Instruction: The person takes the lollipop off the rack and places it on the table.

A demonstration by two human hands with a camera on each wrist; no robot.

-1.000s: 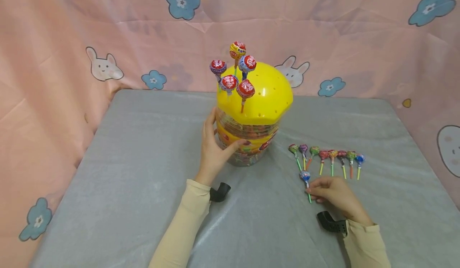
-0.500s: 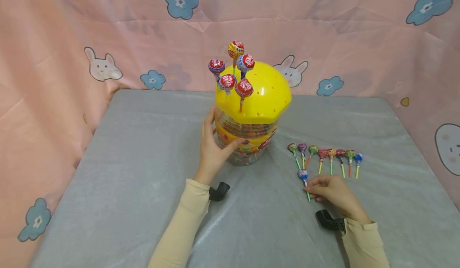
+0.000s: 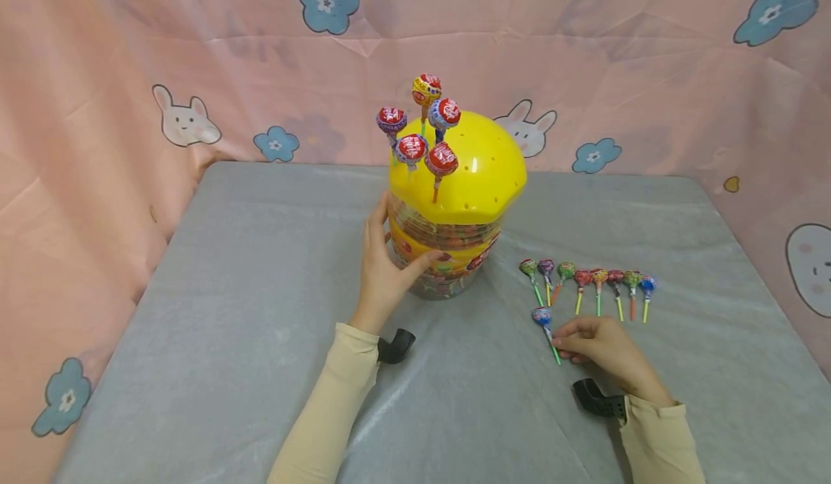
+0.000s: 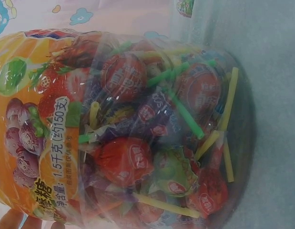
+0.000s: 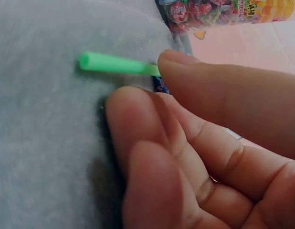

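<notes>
My left hand point(image 3: 383, 275) holds the near left side of a clear plastic candy jar point(image 3: 448, 235), thumb across its front. Several wrapped lollipops point(image 3: 443, 159) stand upright in holes of the jar's yellow lid point(image 3: 483, 170). Through the jar wall in the left wrist view, more lollipops point(image 4: 123, 162) are visible. To the right, my right hand point(image 3: 604, 350) pinches the stick of a blue-wrapped lollipop point(image 3: 542, 317) low over the table. Its green stick point(image 5: 114, 64) pokes out past the thumb in the right wrist view, where the candy end is mostly hidden.
Just beyond my right hand, several lollipops point(image 3: 599, 276) lie in a row on the grey cloth-covered table point(image 3: 260, 253). A pink patterned curtain point(image 3: 247, 51) hangs behind the table. Each wrist carries a black camera mount point(image 3: 397, 345).
The candy end of the lollipop in my right hand has swung a little to the left, tilting the stick. My left hand has stayed in place on the jar.
</notes>
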